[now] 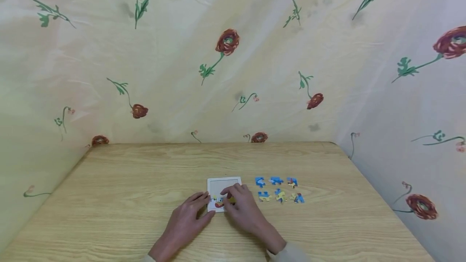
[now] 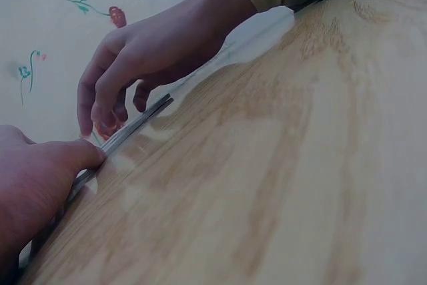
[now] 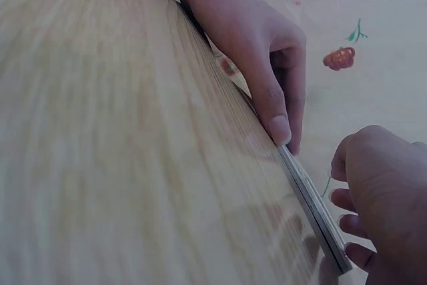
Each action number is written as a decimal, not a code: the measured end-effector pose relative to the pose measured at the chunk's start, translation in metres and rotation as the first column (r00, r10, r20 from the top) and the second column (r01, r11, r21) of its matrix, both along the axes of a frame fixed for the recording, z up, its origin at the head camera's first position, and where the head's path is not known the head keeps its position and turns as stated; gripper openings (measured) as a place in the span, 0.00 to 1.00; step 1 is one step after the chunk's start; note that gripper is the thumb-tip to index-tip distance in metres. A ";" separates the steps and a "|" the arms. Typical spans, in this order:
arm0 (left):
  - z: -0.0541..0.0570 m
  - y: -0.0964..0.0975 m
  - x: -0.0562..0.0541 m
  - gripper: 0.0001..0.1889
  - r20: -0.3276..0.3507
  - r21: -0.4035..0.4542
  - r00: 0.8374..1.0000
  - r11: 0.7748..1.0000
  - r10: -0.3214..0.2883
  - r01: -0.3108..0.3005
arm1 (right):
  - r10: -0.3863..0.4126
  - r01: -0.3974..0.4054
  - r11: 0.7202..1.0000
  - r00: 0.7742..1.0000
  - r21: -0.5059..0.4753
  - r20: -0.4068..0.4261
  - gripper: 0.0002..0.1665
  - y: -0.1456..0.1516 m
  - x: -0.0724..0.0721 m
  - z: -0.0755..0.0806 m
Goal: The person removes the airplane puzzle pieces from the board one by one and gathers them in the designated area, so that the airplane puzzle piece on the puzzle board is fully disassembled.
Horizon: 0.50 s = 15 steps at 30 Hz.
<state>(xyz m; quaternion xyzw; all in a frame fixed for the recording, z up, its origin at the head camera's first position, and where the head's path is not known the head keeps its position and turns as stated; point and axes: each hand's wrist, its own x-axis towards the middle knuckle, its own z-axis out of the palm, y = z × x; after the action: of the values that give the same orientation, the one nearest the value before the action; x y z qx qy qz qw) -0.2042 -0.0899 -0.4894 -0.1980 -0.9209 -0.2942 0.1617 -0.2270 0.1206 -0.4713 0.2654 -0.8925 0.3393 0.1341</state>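
A small white-bordered puzzle board (image 1: 224,179) lies flat on the table, with colourful pieces in its lower part, partly covered by the right hand. My left hand (image 1: 187,217) holds the board at its lower left corner, the fingers on the left border and the thumb at the bottom edge. Over the board's right side is my right hand (image 1: 244,209), its fingers loosely bent and apart. In the left wrist view, the right hand (image 2: 147,58) hangs with fingertips just over the board (image 2: 137,125); no piece shows between them. The right wrist view shows the left thumb (image 3: 270,105) against the board's edge.
Several loose blue and yellow jigsaw pieces (image 1: 279,195) lie in two rows right of the board. The wood-grain table (image 1: 127,197) meets a flowered cloth (image 1: 174,60) at the back and sides.
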 end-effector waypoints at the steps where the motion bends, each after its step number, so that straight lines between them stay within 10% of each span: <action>1: 0.000 0.000 0.000 0.23 0.001 0.001 1.000 1.000 -0.001 0.001 | 0.001 -0.001 1.000 1.000 0.005 -0.006 0.08 -0.001 0.000 0.000; 15: 0.001 0.000 0.002 0.23 -0.001 -0.005 1.000 1.000 0.002 -0.002 | -0.014 0.013 0.997 1.000 0.073 0.010 0.09 -0.010 0.001 0.001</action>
<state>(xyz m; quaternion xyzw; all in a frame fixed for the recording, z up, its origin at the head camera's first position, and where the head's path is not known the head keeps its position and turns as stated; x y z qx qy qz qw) -0.2025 -0.0896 -0.4883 -0.1976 -0.9217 -0.2918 0.1620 -0.2261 0.1105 -0.4703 0.2621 -0.9067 0.3072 0.1219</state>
